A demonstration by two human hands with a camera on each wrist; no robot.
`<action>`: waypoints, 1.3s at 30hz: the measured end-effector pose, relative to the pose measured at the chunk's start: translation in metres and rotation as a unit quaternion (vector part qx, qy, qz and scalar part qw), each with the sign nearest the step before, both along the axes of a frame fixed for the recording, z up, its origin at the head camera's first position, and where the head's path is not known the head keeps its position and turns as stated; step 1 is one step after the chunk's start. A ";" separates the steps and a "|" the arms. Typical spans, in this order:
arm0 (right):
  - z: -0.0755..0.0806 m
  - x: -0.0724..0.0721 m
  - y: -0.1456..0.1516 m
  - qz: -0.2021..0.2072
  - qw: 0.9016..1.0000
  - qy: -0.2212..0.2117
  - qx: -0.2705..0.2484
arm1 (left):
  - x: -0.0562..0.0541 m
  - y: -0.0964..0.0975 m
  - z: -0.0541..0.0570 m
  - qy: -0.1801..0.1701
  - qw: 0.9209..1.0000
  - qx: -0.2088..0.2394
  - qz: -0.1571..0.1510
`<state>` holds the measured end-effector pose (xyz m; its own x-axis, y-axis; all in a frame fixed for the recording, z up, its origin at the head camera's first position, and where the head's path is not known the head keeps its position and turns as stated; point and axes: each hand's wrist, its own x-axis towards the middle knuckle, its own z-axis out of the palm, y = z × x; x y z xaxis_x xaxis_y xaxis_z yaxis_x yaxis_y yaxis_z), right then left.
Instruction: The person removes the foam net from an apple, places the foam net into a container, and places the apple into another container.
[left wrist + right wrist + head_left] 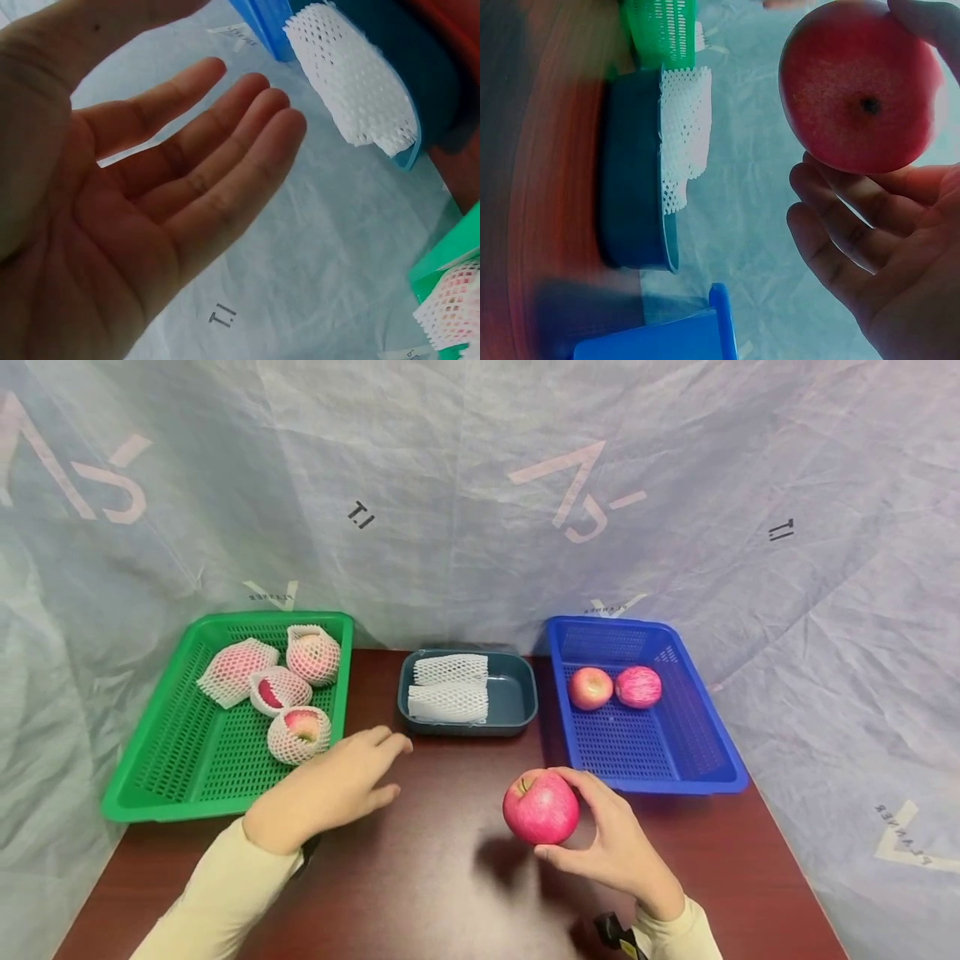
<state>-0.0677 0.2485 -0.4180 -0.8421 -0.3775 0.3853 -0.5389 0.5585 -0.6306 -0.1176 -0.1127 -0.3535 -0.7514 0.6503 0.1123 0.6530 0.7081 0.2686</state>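
Above the front of the table, my right hand holds a red apple between thumb and fingers, its stem side up. The right wrist view shows the underside of that apple. My left hand hovers near the front right corner of the green basket, fingers relaxed and nothing in them; its bare palm shows in the left wrist view. White foam net sleeves lie in the dark teal tray between the two baskets.
Inside the green basket lie several apples in foam nets, one being a netted apple near the left hand. The blue basket at right holds a bare apple and another apple. A grey cloth hangs behind the table.
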 end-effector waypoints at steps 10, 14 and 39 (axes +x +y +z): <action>0.023 -0.011 0.018 -0.031 0.997 0.035 0.058 | 0.027 -0.018 -0.011 0.006 1.000 0.007 0.025; 0.037 -0.023 0.036 -0.060 0.993 0.034 0.100 | 0.031 -0.021 -0.012 0.004 1.000 0.011 0.029; 0.011 -0.183 0.167 -0.070 0.898 -0.218 0.376 | 0.047 -0.036 -0.020 -0.034 0.998 0.024 0.044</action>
